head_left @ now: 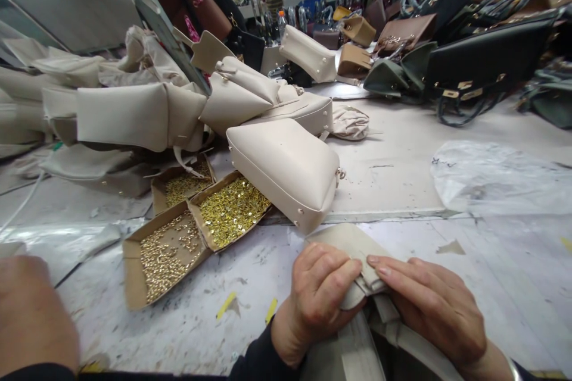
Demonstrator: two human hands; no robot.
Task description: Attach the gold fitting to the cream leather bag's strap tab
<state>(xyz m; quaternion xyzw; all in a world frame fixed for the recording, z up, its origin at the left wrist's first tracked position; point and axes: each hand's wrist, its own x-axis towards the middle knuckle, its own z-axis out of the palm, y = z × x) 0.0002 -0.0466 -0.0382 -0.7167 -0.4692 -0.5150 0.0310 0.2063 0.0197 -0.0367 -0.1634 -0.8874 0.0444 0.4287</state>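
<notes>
Fingers of our left hand (319,297) and right hand (431,303) pinch 1 cream leather piece (353,247) (folded) near 3 cardboard trays of gold rivets (230,209).

A handbag workshop, cream bags (286,169) heaped unfinished across the left and centre of a scuffed worktable (402,178), cardboard trays of brass rivets (196,220) at lower left, finished dark handbags (487,62) crowded at upper right, more stock on shelves behind

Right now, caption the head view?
Both hands, left hand and right hand, pinch a beige leather piece beside trays of brass rivets.
</notes>
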